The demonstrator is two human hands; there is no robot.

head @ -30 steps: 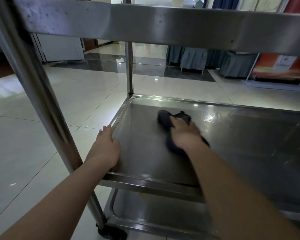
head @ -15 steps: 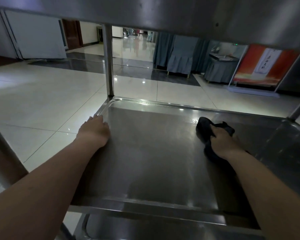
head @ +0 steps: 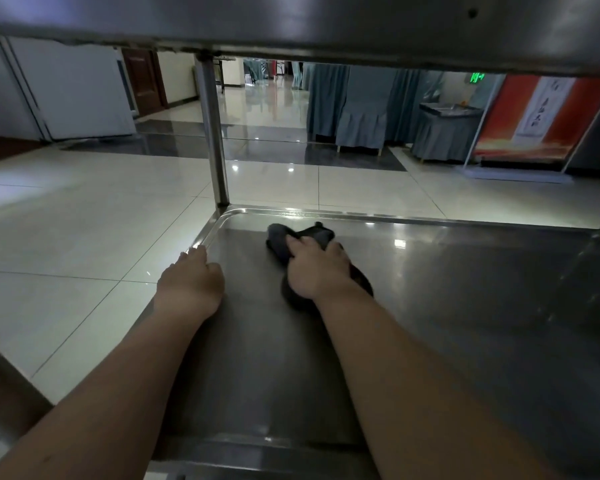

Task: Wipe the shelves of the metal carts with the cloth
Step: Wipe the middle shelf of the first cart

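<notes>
A steel cart's middle shelf [head: 465, 289] fills the lower half of the view, its raised rim shining at the far edge. My right hand [head: 316, 268] presses a dark crumpled cloth [head: 312, 235] flat on the shelf near its far left part, fingers wrapped over the cloth. My left hand [head: 189, 282] rests on the shelf's left rim, fingers curled over the edge. The underside of the upper shelf [head: 291, 26] spans the top of the view.
A round steel post [head: 213, 140] rises from the shelf's far left corner. Glossy tiled floor [head: 84, 237] lies to the left and beyond. Chairs in grey-blue covers [head: 361, 112] and a red standing banner [head: 541, 119] stand at the back right.
My right hand has slid the cloth from the right part of the shelf to the far left. My head has dropped lower under the upper shelf. The left hand stays on the rim.
</notes>
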